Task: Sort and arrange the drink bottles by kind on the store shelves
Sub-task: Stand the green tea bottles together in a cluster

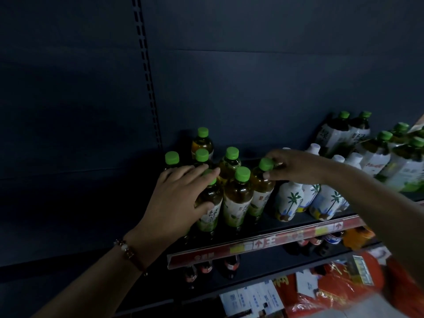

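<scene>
Several green-capped tea bottles [237, 196] stand clustered at the left end of the dark shelf [252, 228]. My left hand [179, 198] wraps around the front-left tea bottle [210, 210], fingers over its neck and cap. My right hand [291, 165] pinches the neck of the rightmost tea bottle of the cluster [261, 187], just under its green cap. White palm-tree bottles [288, 200] stand right of that cluster, partly under my right forearm. More green-capped bottles with white labels [376, 154] stand farther right.
A red price strip [263, 243] runs along the shelf front. Dark cola bottles [229, 266] and an orange bottle [355, 237] stand on the shelf below. Red packages [344, 292] and white cartons [257, 299] lie lower down. A dark back panel with a slotted upright [146, 72] rises behind.
</scene>
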{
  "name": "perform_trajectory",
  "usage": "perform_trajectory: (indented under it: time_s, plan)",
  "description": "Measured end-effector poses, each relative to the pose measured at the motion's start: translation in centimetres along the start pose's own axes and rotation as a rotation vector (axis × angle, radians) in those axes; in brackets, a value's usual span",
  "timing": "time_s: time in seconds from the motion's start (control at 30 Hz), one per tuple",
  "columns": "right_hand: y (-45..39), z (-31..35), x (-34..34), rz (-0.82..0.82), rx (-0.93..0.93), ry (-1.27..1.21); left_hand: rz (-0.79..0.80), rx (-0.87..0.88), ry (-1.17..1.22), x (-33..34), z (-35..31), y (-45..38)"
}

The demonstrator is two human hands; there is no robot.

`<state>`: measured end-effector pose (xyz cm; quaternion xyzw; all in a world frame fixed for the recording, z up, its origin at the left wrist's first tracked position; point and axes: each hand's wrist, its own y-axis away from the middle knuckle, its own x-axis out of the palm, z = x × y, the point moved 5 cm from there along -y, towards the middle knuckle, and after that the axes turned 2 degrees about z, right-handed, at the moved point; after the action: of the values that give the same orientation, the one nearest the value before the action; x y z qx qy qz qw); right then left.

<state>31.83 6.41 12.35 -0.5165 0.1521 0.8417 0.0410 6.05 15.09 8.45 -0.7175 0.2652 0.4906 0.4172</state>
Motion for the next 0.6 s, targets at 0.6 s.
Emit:
perform_trajectory:
  time_s: [0.6]
  plan:
    - [4.0, 13.5, -14.5, -0.952, -0.293, -0.133, -0.309, -0.238, 0.631, -7.9, 4.7, -0.3]
